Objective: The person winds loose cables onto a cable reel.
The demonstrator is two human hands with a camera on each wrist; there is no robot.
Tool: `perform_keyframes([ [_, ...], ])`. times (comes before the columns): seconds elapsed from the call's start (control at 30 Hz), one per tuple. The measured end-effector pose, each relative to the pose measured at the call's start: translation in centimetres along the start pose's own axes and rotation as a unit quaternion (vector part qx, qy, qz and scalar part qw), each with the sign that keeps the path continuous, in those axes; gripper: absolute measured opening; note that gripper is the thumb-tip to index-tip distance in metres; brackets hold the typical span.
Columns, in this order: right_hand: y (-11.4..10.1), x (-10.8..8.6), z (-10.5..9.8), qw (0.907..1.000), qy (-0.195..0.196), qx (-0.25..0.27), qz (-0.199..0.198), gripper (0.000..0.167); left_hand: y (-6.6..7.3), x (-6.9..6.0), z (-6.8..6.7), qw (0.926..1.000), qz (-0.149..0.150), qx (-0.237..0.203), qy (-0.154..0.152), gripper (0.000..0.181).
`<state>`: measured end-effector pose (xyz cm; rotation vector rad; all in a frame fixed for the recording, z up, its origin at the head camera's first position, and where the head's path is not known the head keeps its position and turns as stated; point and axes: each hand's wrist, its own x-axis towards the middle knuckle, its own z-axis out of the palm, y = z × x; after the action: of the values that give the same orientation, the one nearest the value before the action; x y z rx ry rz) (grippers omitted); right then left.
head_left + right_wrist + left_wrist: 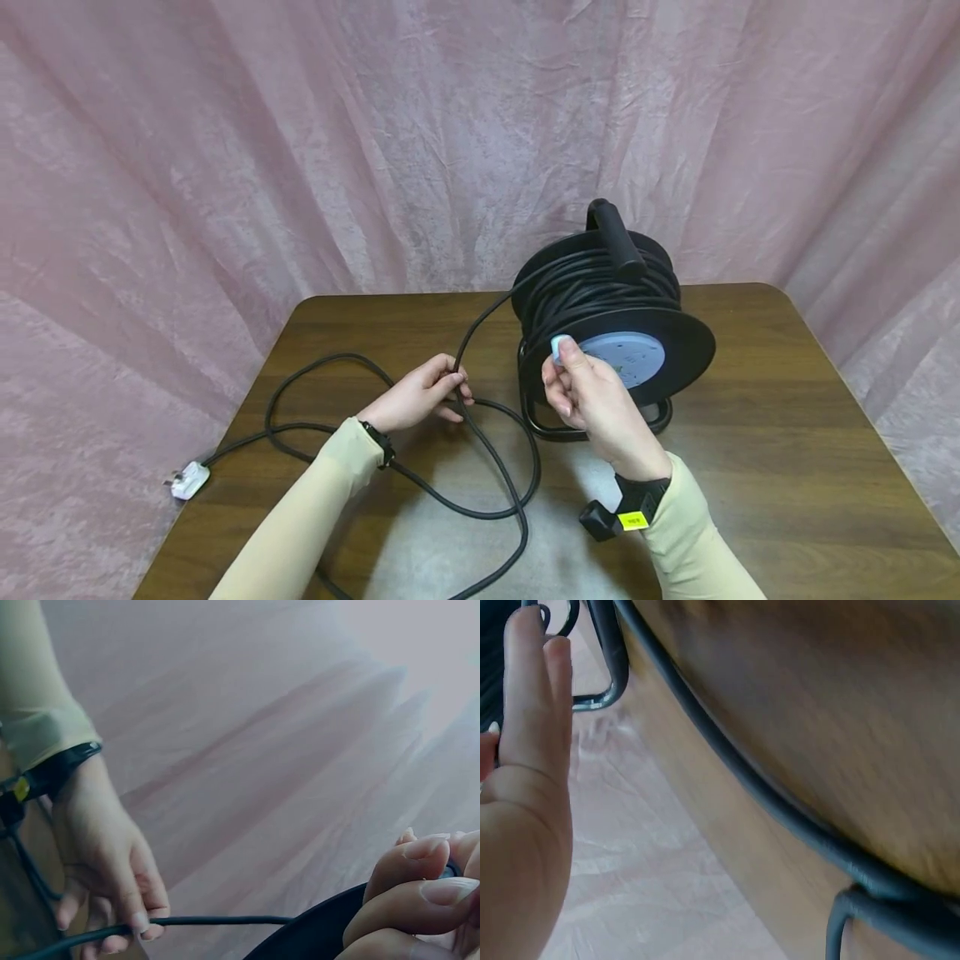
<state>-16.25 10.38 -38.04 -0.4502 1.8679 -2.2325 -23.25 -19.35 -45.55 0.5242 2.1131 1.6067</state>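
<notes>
A black cable reel (693,342) with a pale blue socket face (637,350) stands upright at the back right of the table, several turns of cable wound on its drum. My left hand (416,396) pinches the loose black cable (491,450) between thumb and fingers, left of the reel. From there the cable runs up to the drum. In front of the reel, my right hand (600,412) has curled fingers and grips a small pale blue winding knob (558,348). In the right wrist view, the right fingers (412,907) hide most of the knob.
Loose cable lies in wide loops across the left and front of the wooden table (787,467). Its white plug (191,481) rests at the left edge. A pink curtain (450,150) hangs behind. The reel's handle (618,237) sticks up above the drum.
</notes>
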Motion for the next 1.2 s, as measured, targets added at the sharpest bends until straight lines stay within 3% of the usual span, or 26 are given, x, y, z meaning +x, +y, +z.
perform_keyframes([
  [0.3, -1.4, -0.5, -1.6, 0.9974, 0.004, 0.052, -0.049, 0.05, 0.5, 0.5, 0.4, 0.9998, 0.001, 0.016, 0.013, 0.023],
  [0.57, -1.9, -0.6, -2.7, 0.996, -0.005, 0.058, -0.069, 0.049, 0.9, 0.2, 0.0, 0.9904, 0.006, 0.114, 0.079, 0.028],
  [0.8, -2.0, -0.8, -3.3, 0.996, -0.003, 0.052, -0.073, 0.049, 1.3, 0.1, 0.3, 0.9974, -0.009, 0.025, 0.067, 0.022],
  [1.03, -2.2, -1.0, -3.9, 0.9955, 0.002, 0.05, -0.081, 0.047, 1.0, 0.2, 0.3, 0.9959, -0.01, 0.059, 0.068, 0.019],
  [1.2, -2.4, -1.3, -4.5, 0.9943, 0.001, 0.05, -0.094, 0.044, 1.3, 0.1, 0.4, 0.9975, -0.011, 0.038, 0.059, 0.025],
])
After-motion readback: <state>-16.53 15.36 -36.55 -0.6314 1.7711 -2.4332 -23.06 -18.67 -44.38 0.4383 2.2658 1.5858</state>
